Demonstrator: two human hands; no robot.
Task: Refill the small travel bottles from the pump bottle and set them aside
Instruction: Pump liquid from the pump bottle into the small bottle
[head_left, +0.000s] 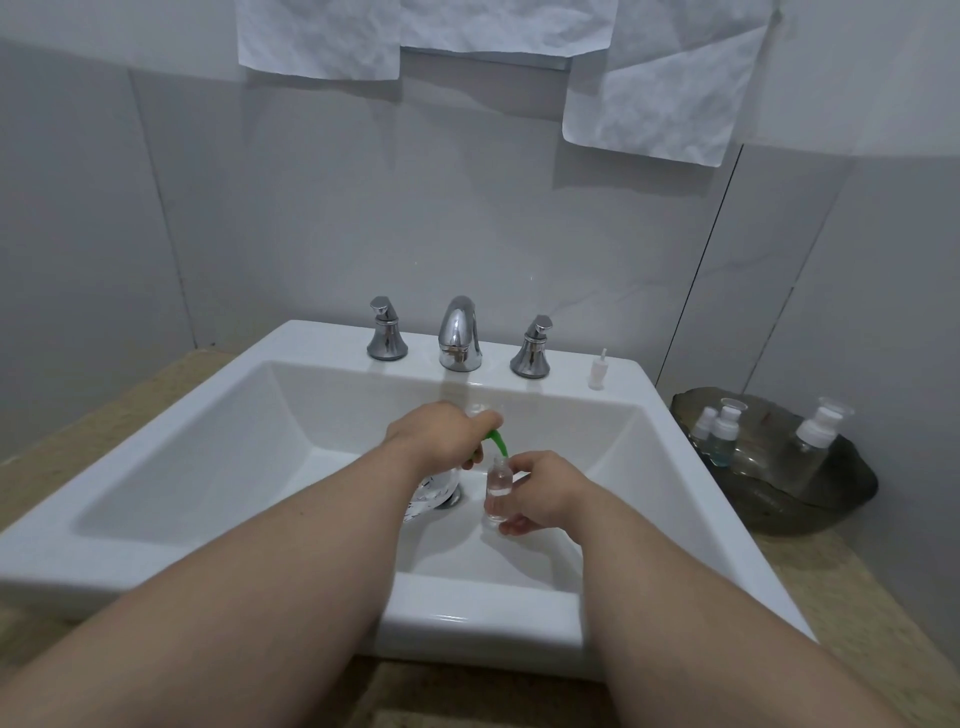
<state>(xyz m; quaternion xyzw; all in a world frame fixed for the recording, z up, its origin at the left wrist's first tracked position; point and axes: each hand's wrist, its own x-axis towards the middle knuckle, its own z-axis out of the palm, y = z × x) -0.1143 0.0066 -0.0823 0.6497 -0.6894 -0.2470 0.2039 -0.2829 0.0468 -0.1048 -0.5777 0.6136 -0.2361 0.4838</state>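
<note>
**Step in hand:** filling, apparently mid-dose.

- Left hand (436, 431): curled over the head of the pump bottle (434, 491), bearing down on it. The bottle stands in the sink (322, 338) near the drain, mostly hidden under the hand and wrist.
- Spout (496, 441): green, pointing toward 4 o'clock and down, with its tip just above the open neck of the travel bottle.
- Travel bottle (498, 488): clear, uncapped, upright, at 3 o'clock of the pump bottle. It looks partly filled with clear liquid, though the level is hard to read.
- Right hand (545, 493): pinches the travel bottle from its 3 o'clock side, fingers up near the shoulder and thumb at the base, holding it over the basin.
- Cap (598, 370): white with a dip tube, standing on the sink rim at 1 o'clock, probably from this bottle.
- Bowl (810, 509): dark glass, on the surface (78, 431) at 3 o'clock of the sink. It holds three capped bottles (724, 431).

**Next move calls for:** keeping the neck square under the spout tip and pumping slowly until it is full. The right hand then carries the bottle to 1 o'clock for its cap, and on to the bowl.
</note>
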